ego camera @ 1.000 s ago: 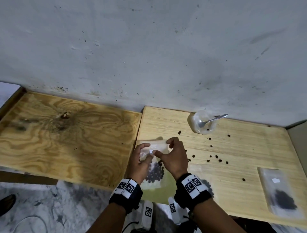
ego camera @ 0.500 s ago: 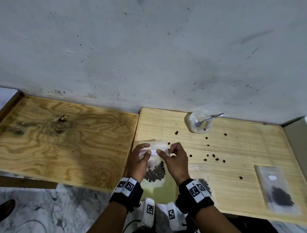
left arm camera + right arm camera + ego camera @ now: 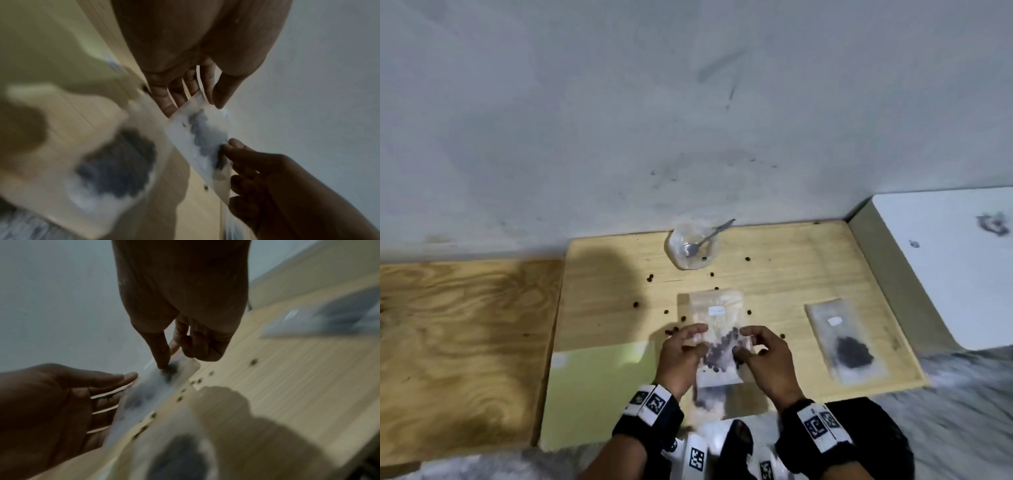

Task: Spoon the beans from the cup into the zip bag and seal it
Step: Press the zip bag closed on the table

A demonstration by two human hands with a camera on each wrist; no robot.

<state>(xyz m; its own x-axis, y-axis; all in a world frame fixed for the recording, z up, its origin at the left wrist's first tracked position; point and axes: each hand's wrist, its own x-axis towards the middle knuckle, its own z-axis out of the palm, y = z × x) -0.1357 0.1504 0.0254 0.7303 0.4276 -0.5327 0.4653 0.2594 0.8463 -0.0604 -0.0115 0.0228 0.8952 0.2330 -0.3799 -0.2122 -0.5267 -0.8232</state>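
Head view, bag: zip bag (image 3: 717,330) upright over the light table (image 3: 808,274), beans (image 3: 722,351) dark in its lower half.
Head view, hands: left hand (image 3: 681,356) and right hand (image 3: 767,356) grip opposite side edges, fingers curled.
Head view, surroundings: cup (image 3: 690,248) with spoon (image 3: 705,238) by the wall; loose beans scattered between cup and bag; second filled bag (image 3: 842,342) lying to the right; green sheet (image 3: 599,387) to the left.
Left wrist view: thumb and fingers (image 3: 174,95) pinch the bag's edge; heavy blur.
Right wrist view: thumb (image 3: 161,352) presses the bag against curled fingers; blurred.
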